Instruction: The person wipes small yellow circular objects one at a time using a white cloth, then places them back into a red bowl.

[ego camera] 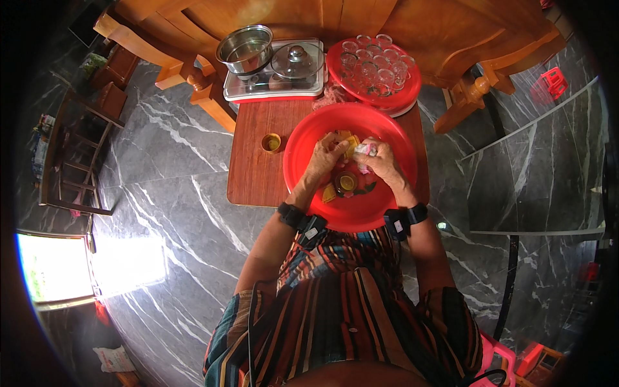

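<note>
A large red plastic basin (pixel 309 118) sits at the front of the small wooden table, and both of my hands are inside it. My left hand (pixel 328 154) grips a yellow object (pixel 352 143), partly covered by the fingers, so its kind is unclear. In my right hand (pixel 386 162) is a bunched pink-and-white cloth (pixel 366 150), close against the yellow object. Below the hands, a small round glass cup (pixel 346 183) rests in the basin. Beside it lies another yellow piece (pixel 329 193).
A small amber cup (pixel 271 143) stands left of the basin. Behind are a steel pot (pixel 244 48), a glass lid (pixel 297 60) on a lidded tray (pixel 309 92), and a red basin (pixel 411 92) holding several glasses (pixel 381 63). A wooden bench (pixel 300 19) borders the table (pixel 256 179).
</note>
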Demonstrator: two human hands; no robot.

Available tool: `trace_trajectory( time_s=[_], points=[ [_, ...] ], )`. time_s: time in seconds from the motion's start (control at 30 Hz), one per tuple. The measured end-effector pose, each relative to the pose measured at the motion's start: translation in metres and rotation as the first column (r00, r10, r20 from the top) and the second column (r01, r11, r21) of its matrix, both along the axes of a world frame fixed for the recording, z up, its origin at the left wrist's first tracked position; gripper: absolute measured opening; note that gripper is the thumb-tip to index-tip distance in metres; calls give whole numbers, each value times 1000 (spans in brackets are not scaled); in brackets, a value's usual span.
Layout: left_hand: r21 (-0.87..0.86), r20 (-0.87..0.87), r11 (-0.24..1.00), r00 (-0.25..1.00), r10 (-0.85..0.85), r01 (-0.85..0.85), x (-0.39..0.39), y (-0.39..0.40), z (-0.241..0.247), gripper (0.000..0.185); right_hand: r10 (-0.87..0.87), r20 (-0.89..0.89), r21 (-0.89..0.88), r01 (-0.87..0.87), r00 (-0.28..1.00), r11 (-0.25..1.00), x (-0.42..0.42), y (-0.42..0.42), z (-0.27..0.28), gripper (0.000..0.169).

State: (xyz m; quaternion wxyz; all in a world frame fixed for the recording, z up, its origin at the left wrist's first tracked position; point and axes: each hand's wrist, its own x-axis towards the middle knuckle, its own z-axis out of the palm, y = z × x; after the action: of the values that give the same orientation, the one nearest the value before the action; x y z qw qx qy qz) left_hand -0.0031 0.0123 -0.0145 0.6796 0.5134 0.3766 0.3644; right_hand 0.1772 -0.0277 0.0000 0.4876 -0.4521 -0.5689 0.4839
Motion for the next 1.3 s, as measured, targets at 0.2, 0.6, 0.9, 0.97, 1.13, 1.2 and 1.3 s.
trace_trajectory(
  time_s=[0.2,0.6,0.9,0.97,1.13,1.2,1.3],
  points=[
    [287,-66,957,997,-32,49,5,-3,-6,36,-116,-240,-343,28,964,939,1,-4,11,5],
    [519,-185,851,982,27,75,8,-10,16,40,-208,-241,-331,121,948,936,0,-4,11,7],
    [-278,126,961,992,20,16,-1,-7,15,34,-37,246,163,-4,969,987,-4,-3,11,22],
    [-277,96,961,995,5,22,-2,-4,8,33,-43,374,224,-46,926,974,-2,-1,2,27],
    [-341,149,940,988,50,4,-1,0,-3,26,41,360,148,-101,932,984,-5,-5,15,30],
    [-381,194,924,980,53,25,-1,3,-7,24,12,363,233,-103,932,967,-5,-4,10,29],
    [-404,167,915,984,55,17,-1,3,-5,22,-55,405,295,-74,913,953,-6,-2,2,27]
  ],
)
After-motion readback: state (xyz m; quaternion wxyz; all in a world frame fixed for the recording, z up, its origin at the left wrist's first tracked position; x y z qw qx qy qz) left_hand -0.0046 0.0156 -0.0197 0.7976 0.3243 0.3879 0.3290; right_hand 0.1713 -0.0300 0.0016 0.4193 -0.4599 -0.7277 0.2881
